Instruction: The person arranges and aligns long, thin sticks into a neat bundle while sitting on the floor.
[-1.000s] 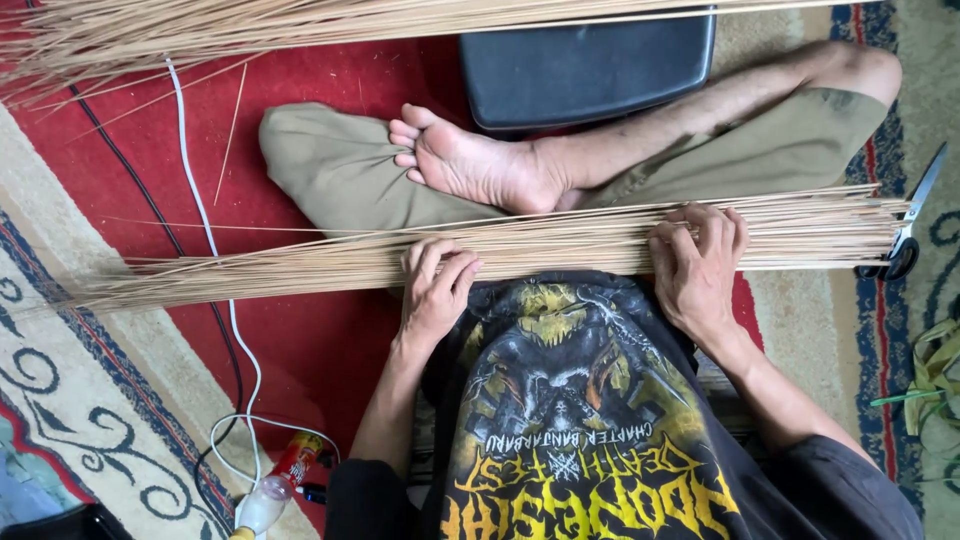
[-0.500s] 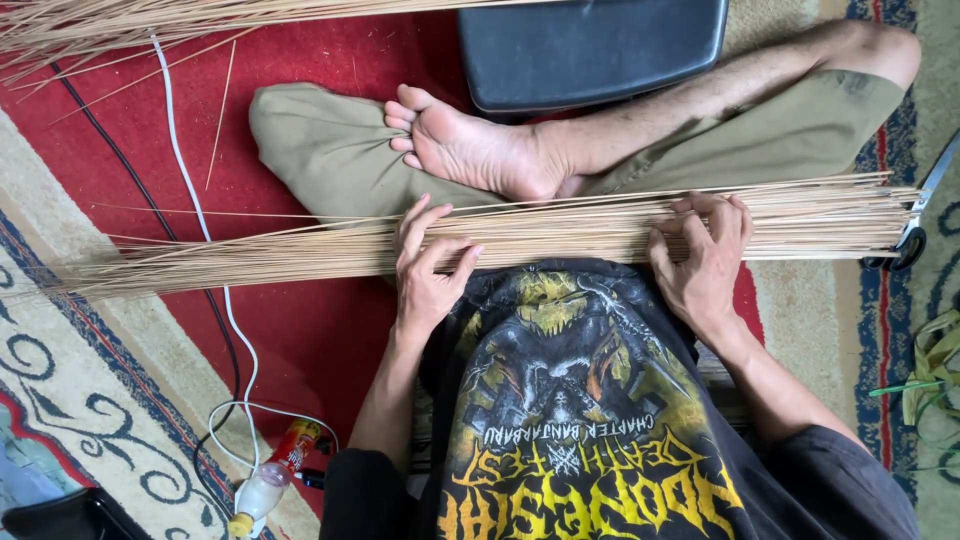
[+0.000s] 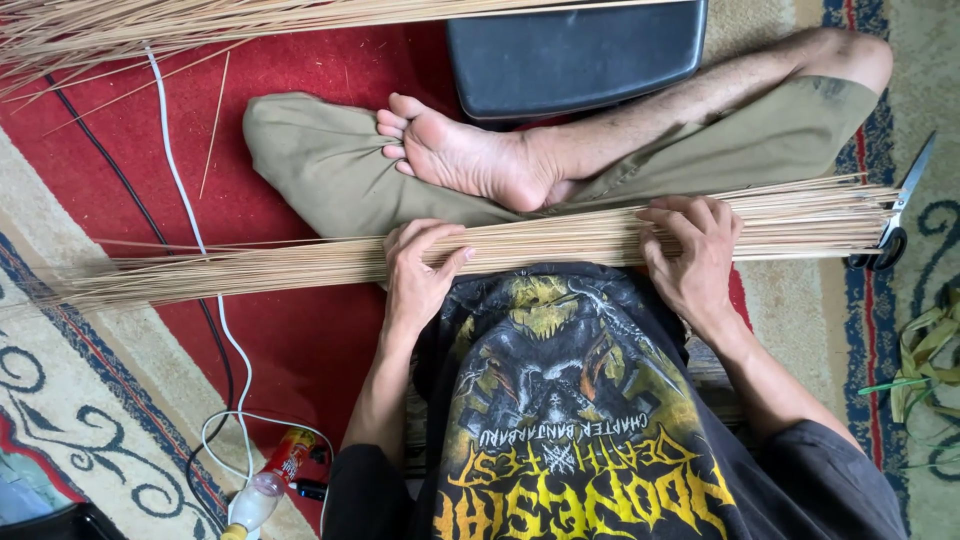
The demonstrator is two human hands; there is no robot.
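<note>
A long bundle of thin tan sticks (image 3: 540,240) lies across the lap, under both hands. The left hand (image 3: 415,275) and right hand (image 3: 695,255) press down on it, fingers curled over the sticks (not closed around them). Left of the left hand, its tips blur; beyond the right hand, scissors (image 3: 895,215) sit at the bundle's end, half hidden.

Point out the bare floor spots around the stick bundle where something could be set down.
Free: red carpet between the bundle of thin sticks, the white cable and the left hand; another red patch above the bundle, between the cable and the bent knee. Crowded: the lap, where both hands, the right hand included, rest on the sticks, and the scissors at the bundle's end.
</note>
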